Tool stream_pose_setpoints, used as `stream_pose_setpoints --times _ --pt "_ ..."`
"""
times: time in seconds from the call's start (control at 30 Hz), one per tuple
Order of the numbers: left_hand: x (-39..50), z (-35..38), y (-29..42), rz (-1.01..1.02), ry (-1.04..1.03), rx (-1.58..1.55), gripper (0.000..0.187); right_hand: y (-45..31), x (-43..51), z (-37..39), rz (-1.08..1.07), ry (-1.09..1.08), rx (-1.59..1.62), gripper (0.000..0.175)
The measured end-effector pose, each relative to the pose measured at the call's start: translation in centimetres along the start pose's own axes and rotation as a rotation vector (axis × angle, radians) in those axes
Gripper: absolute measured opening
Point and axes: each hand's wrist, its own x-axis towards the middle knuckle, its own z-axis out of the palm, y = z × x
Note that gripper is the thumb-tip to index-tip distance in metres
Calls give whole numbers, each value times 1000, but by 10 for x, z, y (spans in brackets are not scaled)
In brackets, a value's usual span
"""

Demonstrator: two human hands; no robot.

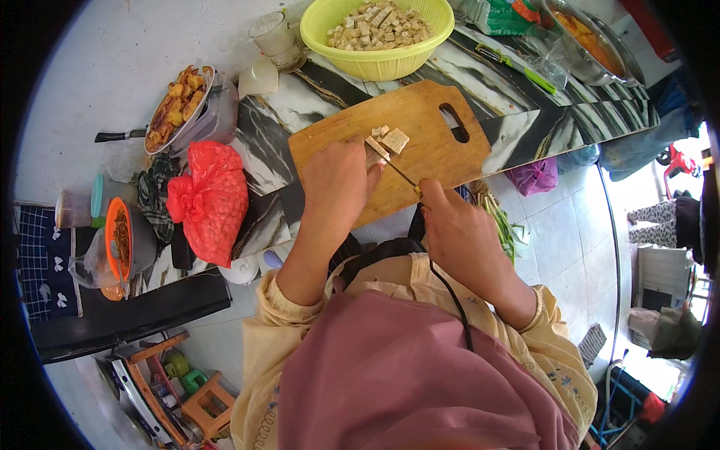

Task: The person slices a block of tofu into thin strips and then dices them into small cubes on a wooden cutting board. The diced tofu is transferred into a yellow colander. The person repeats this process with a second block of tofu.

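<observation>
A wooden cutting board (430,160) with a handle slot lies angled at the counter's front edge. My left hand (337,174) presses on a small block of tempeh (378,152) on the board, its fingers partly hiding it. In my right hand (464,233) is the yellow handle of a knife, and the knife blade (401,171) reaches to the tempeh beside my left fingers. Just beyond the blade rests a separate tempeh chunk (396,140), with small bits (380,131) next to it. Behind the board, a yellow plastic basket (374,66) holds many tempeh cubes (382,28).
Left on the counter (270,121) sit a red plastic bag (216,197), a plate of fried food (177,107) and an orange-rimmed bowl (129,242). A green peeler (520,70) and a metal bowl (596,50) are at back right. A cable (453,298) hangs by my right arm.
</observation>
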Motion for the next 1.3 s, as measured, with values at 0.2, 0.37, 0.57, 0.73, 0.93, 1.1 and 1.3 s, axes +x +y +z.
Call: stream_pose_setpoints --times 0.2,0.37,0.57,0.73,0.93,1.1,1.3 --pt "-3 0 -2 1 62 -71 36 8 10 21 -18 -5 -19 24" --pt "-4 -9 -11 11 7 -197 41 7 9 1 -43 18 -23 22" --pt "-6 0 -11 36 61 -104 39 -11 1 10 -42 -13 -107 24" --pt "-11 -5 -7 13 80 -118 41 -6 8 20 54 -110 -73 20" --pt "-18 -13 -9 -45 34 -118 41 0 11 -1 -92 37 0 24" --pt "-17 -3 -12 -36 26 -72 37 -14 1 16 -96 -1 -146 23" --pt "-21 -8 -11 -80 43 -109 37 -8 12 26 -10 -116 -74 27"
